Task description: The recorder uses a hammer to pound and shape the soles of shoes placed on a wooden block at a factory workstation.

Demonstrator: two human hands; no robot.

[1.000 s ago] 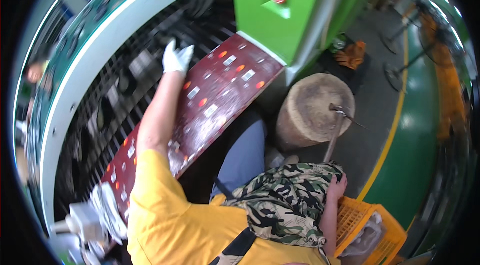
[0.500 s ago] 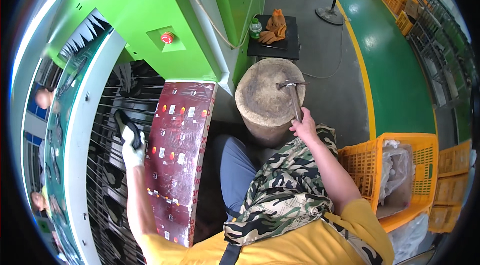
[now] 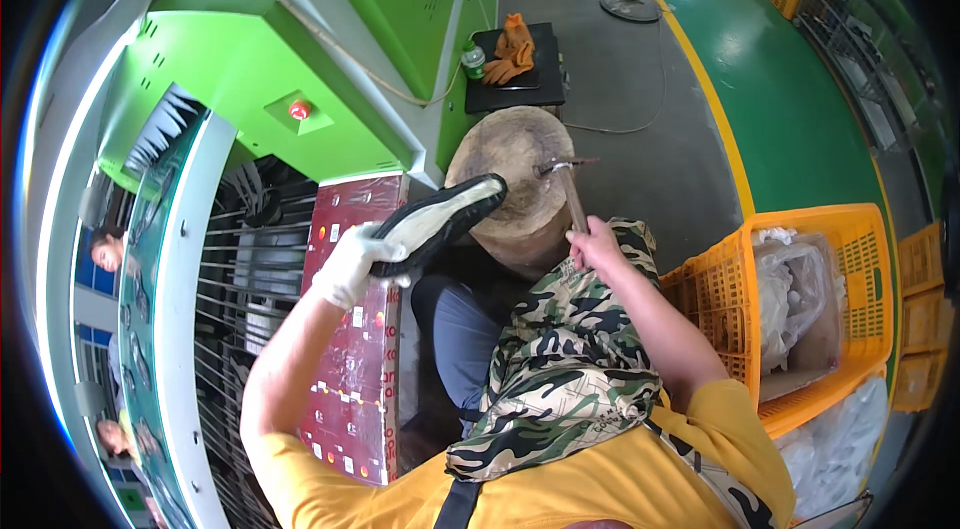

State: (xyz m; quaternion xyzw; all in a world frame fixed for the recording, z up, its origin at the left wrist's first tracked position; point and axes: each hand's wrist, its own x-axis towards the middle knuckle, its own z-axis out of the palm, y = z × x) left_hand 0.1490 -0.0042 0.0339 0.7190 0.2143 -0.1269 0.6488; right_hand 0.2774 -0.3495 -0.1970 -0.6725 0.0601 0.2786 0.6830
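- white-gloved left hand (image 3: 355, 264): gripping elongated black shoe (image 3: 440, 219), pale flat face
- bare right hand (image 3: 597, 247): fist around hammer (image 3: 573, 197), straight brown handle
- cylindrical block (image 3: 500, 144): rough, tan

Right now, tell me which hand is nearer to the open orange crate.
Right: the right hand grips the hammer to the left of the open orange crate; the gloved left hand, holding a black shoe piece, is farther left.

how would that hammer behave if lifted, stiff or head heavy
The hammer is likely head-heavy: a metallic-looking head tops a slim handle. It should feel stiff, since the handle looks straight and solid. The head may dip, as the right hand grips far from it.
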